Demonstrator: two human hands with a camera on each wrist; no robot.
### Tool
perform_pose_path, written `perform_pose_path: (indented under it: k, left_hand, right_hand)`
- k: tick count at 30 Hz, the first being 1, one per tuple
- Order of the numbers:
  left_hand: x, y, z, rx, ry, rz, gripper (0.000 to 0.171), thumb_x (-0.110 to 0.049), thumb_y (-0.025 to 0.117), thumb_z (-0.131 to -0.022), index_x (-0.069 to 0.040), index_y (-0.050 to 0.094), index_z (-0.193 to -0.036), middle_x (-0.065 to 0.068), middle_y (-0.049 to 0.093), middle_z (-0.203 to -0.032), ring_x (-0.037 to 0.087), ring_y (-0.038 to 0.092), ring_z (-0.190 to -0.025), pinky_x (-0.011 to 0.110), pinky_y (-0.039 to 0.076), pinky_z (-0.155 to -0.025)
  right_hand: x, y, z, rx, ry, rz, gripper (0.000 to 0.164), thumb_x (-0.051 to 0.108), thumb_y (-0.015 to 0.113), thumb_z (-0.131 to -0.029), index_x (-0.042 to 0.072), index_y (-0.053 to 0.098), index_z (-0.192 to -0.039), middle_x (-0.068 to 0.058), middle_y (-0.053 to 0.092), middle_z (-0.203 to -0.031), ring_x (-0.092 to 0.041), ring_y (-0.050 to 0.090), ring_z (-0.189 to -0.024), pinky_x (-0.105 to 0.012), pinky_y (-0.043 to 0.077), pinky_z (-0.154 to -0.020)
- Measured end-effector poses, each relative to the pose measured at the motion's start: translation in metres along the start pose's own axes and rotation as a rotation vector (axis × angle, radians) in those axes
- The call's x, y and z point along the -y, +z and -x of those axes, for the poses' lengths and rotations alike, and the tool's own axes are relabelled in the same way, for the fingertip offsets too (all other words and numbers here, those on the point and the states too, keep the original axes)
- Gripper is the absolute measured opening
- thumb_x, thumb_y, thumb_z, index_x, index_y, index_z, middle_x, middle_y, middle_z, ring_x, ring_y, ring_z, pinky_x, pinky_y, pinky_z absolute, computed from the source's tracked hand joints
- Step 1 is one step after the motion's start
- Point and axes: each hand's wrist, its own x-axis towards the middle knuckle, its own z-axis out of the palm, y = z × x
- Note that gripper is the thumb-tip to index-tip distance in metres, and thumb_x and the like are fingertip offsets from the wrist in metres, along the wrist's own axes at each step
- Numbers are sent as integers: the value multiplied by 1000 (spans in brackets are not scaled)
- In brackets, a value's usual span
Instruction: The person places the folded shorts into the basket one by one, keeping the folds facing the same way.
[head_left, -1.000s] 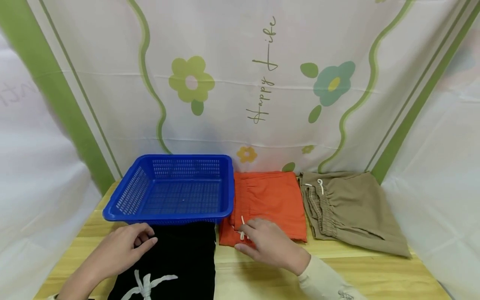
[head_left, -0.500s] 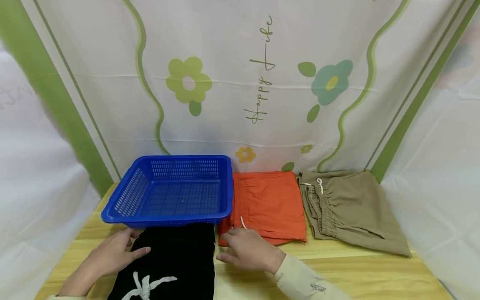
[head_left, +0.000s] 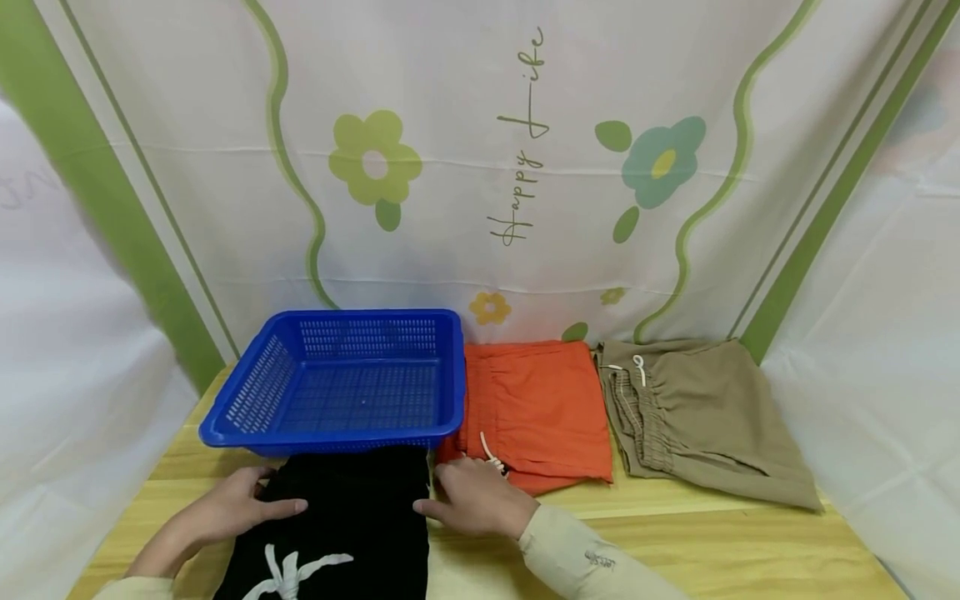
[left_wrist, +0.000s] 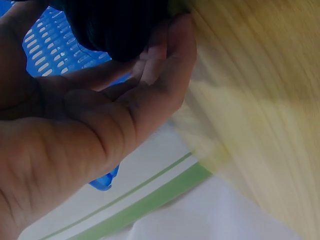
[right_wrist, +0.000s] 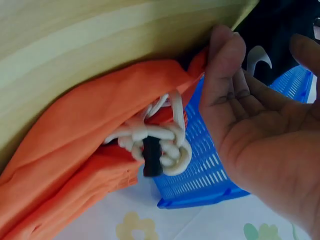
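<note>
We see the right hand (head_left: 480, 498) has shifted from over the orange garment (head_left: 547, 408) to the black garment's (head_left: 360, 500) right edge, while the left hand (head_left: 232, 507) has lowered at its left edge. For the work, that means the black cloth now lies between the two sets of fingers. Both thumbs stand spread from their fingers; in the dim left wrist view, we cannot tell whether the left fingers pinch the cloth.

There are two hands, left hand (head_left: 234, 506) and right hand (head_left: 480, 497); three folded garments: black garment (head_left: 360, 504) between their fingers, orange garment (head_left: 551, 408) just beyond the right fingers, khaki garment (head_left: 716, 417) farther right; one blue basket (head_left: 330, 438) beyond the left fingers; one wooden table (head_left: 720, 546).
</note>
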Motion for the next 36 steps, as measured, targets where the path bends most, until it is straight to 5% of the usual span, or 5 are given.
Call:
perform_pose_path:
  k: [9,16,23,31,36]
  left_hand:
    - [-6,2,0,46,-172,54,100,-42,77,-90,28,28,-141,50,38,-137,65,40,-125,63,49,-91]
    - [-8,5,-1,57,-232,81,104,-44,80,-86,31,28,-137,53,36,-135,66,40,-125,63,49,-91]
    - [-7,8,1,96,-160,184,103,-35,80,-88,22,20,-148,47,28,-147,64,32,-133,67,44,-96]
    - [-13,14,7,154,55,324,126,-11,87,-78,5,-9,-158,36,-10,-161,60,-12,-143,80,-1,-105]
    - [-18,14,11,214,83,372,129,-1,86,-75,5,-14,-158,35,-16,-160,59,-17,-142,79,-6,-103]
  right_hand:
    - [7,5,-10,64,23,4,41,55,62,-97,17,61,-82,7,49,-72,-7,48,-60,-27,41,-51]
    - [7,6,-12,71,20,-17,51,53,69,-94,6,65,-115,6,57,-82,-5,53,-67,-26,46,-58]
    - [9,6,-10,57,-9,3,48,42,75,-92,4,62,-118,5,58,-76,-5,56,-67,-25,48,-58]
    - [7,6,-5,38,-32,-90,28,32,74,-94,11,59,-105,10,51,-65,-2,51,-56,-20,43,-50]
    - [5,5,-4,15,-72,-158,21,22,75,-94,16,55,-93,14,53,-66,0,51,-55,-17,43,-50]
